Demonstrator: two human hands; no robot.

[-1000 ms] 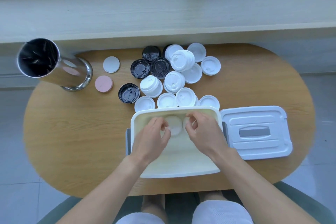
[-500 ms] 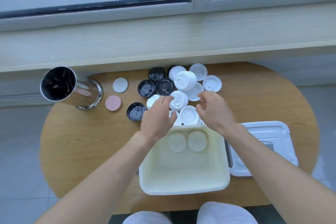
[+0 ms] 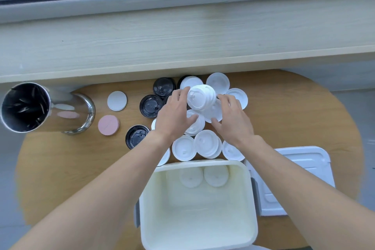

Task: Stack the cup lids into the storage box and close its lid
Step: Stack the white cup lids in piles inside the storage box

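A cream storage box stands open at the table's near edge with two white cup lids lying flat against its far wall. Its white box lid lies flat to the right. Beyond the box sits a pile of white cup lids and several black cup lids. A tall stack of white lids stands in the middle of the pile. My left hand is at its left side and my right hand at its right, fingers spread and touching the stack.
A shiny steel canister lies tilted at the far left of the oval wooden table. A white disc and a pink disc lie next to it. A pale wooden sill runs behind the table.
Both hands left the box, where they had set down two lids, and moved forward over the pile to either side of the tall white stack. The camera tilted up.
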